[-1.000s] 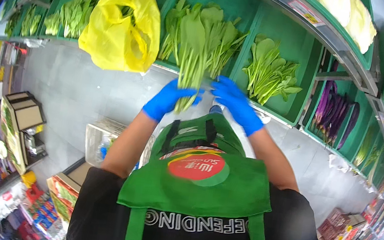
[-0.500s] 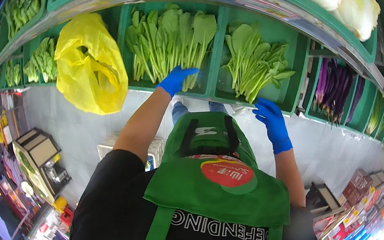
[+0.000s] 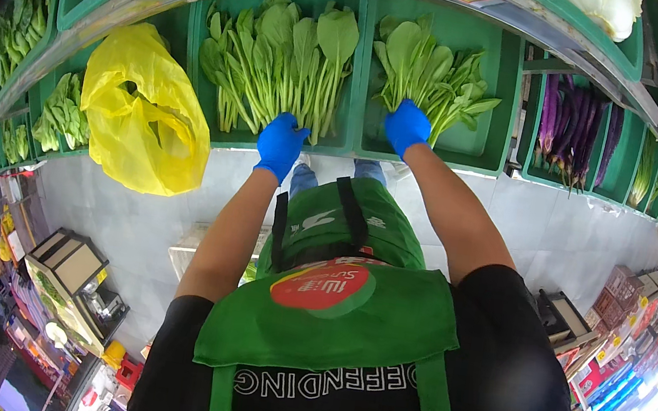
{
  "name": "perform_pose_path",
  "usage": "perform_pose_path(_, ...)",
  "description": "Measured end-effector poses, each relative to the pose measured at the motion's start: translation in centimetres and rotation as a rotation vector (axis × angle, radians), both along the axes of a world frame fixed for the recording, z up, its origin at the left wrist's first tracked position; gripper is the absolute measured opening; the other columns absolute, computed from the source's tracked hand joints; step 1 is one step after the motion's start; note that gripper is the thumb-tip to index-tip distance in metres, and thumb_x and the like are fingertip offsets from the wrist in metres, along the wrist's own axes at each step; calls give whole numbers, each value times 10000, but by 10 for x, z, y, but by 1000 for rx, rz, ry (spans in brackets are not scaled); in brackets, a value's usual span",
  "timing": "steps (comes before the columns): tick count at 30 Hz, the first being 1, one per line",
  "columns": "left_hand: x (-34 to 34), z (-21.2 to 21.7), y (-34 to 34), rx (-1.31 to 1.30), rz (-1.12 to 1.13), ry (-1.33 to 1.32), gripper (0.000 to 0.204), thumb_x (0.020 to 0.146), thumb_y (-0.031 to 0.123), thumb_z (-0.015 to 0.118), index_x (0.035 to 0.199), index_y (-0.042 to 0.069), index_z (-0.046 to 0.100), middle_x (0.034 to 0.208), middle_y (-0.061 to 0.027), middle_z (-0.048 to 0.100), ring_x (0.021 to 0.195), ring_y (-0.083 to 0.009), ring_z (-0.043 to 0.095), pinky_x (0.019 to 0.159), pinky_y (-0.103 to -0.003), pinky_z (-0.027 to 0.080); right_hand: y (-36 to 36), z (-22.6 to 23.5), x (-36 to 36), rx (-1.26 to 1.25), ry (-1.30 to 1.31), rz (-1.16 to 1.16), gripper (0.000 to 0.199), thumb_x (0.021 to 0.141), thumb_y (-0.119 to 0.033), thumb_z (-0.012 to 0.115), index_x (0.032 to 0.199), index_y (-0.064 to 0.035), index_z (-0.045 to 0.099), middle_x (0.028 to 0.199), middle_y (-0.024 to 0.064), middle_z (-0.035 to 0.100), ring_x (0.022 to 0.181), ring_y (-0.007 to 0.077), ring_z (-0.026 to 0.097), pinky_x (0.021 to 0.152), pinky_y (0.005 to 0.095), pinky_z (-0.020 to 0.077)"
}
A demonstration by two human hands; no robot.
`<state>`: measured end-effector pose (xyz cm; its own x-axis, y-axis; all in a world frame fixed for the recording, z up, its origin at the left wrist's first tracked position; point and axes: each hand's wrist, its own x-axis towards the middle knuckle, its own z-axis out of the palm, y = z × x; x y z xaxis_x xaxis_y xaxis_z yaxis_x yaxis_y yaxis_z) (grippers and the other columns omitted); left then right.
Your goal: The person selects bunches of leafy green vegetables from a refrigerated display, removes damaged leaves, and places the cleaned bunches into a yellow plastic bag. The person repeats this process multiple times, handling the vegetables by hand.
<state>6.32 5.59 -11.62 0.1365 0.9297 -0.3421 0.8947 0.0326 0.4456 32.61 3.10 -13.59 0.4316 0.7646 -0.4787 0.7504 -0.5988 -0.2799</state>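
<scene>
Clearly, right fingers [image 3: 402,113] (left ones [image 3: 280,125] also bent) curl against leafy greens [image 3: 404,56].

bigger pile of leafy greens [image 3: 277,64] is spread pretty wide in a green tray [image 3: 336,139], leaves at the back, pale stems toward the front. smaller bunch [image 3: 436,69] lies in the next tray [image 3: 501,61] to the right, leaves kinda fanned, some stems hidden by the right hand [image 3: 407,126].
</scene>
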Motion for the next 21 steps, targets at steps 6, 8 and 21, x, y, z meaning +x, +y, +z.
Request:
perform_pose_path(6,-10,-30,13,39,19,-169,376,668,355,741,840,48,608,767,-155,635,738,-362,609,626,-431,479,-1,10,27,97,628,-274,254,782,-250,608,943,-53,591,862,130,657,751,294,644,631,392,495)
perform_pose_path(8,-3,-17,15,-76,16,-147,484,655,399,751,922,29,588,807,-172,635,784,-362,613,662,-430,483,-20,21,44,71,1123,-559,230,827,-237,602,993,-80,574,889,53,643,743,192,632,607,310,476)
perform_pose_path(21,-17,-17,7,-21,-176,-67,830,643,326,780,1273,-23,368,1200,-220,500,1063,-359,530,864,-405,451,-88,111,-4,319,2089,-641,344,862,-93,556,1194,-17,506,1102,131,588,972,256,590,812,374,498)
